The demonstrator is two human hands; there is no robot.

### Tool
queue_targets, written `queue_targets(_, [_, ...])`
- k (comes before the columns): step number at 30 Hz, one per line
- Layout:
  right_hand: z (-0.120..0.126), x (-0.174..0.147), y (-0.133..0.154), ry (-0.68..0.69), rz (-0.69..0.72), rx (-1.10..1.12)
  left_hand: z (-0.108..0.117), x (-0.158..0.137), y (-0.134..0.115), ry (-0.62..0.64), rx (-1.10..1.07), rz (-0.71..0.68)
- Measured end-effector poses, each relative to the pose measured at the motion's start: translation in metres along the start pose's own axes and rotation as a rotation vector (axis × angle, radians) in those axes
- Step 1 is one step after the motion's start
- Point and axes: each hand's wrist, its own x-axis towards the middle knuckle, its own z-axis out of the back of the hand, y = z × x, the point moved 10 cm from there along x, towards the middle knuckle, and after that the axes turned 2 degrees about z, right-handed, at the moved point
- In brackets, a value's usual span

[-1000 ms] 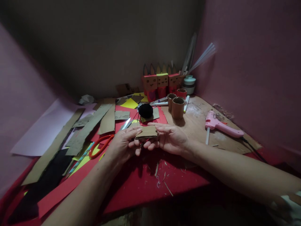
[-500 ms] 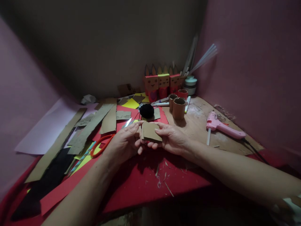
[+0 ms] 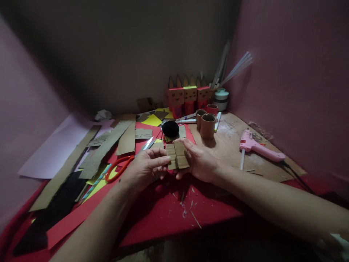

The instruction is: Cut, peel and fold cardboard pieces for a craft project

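Note:
Between my two hands, above the red tabletop, is a small squarish piece of cardboard with a dark line or gap running down it; whether it is one folded piece or two side by side I cannot tell. My left hand pinches its left edge, thumb on top. My right hand holds the right side, with most of its fingers behind the cardboard. Just beyond sits a round black pincushion-like ball. Scissors with orange handles lie open beside my left wrist.
Cardboard strips and a red paper strip cover the left. Brown cardboard tubes stand right of centre, before several decorated figures. A pink glue gun with a cord lies on a board at right.
The cardboard has gone from a single plain face to showing two panels with a dark line between. My left thumb has moved onto its left part.

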Motion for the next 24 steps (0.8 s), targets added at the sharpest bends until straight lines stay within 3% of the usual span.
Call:
queue_targets(6, [-0.004,-0.005,0.007,-0.007,0.147,-0.078,0.01,-0.004,-0.002,-0.128,0.165,-0.016])
queue_targets(10, [-0.001,-0.01,0.019,-0.083,0.207,-0.257,0.006,-0.011,-0.014,-0.174,0.284,-0.066])
queue_targets(17, [-0.006,-0.022,0.058,-0.223,0.292,-0.657,-0.013,-0.032,-0.049,-0.135,0.814,-0.359])
queue_targets(20, [-0.015,-0.025,0.061,-0.207,0.289,-0.771,-0.017,-0.035,-0.049,-0.14,0.905,-0.399])
queue_targets(24, [-0.022,-0.025,0.053,-0.155,0.261,-0.766,-0.025,-0.041,-0.053,-0.16,0.992,-0.509])
